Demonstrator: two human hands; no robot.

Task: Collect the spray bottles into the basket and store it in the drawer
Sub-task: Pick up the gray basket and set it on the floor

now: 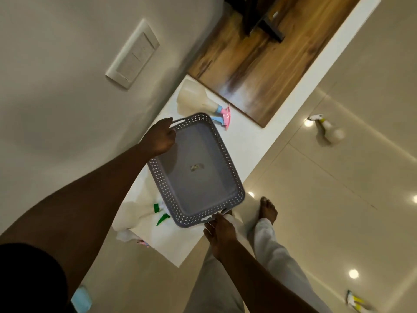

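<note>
I hold a grey perforated basket (196, 170) level above a white ledge (246, 136). My left hand (161, 137) grips its far handle and my right hand (220, 231) grips its near handle. The basket holds no bottles, only a small scrap on its bottom. A clear spray bottle with a pink and blue trigger (198, 100) lies on the ledge just beyond the basket. Under the basket's near corner lies a white bottle with a green trigger (146, 211). Another bottle with a pink part (133, 238) peeks out at the ledge's near end. Two yellow-trigger bottles (327, 127) (356, 301) lie on the floor.
A white wall with a switch plate (133, 54) rises on the left. A wooden surface (266, 53) runs past the ledge, with dark furniture legs (264, 21) on it. Glossy beige floor tiles (338, 199) spread to the right, where my bare foot (268, 210) stands.
</note>
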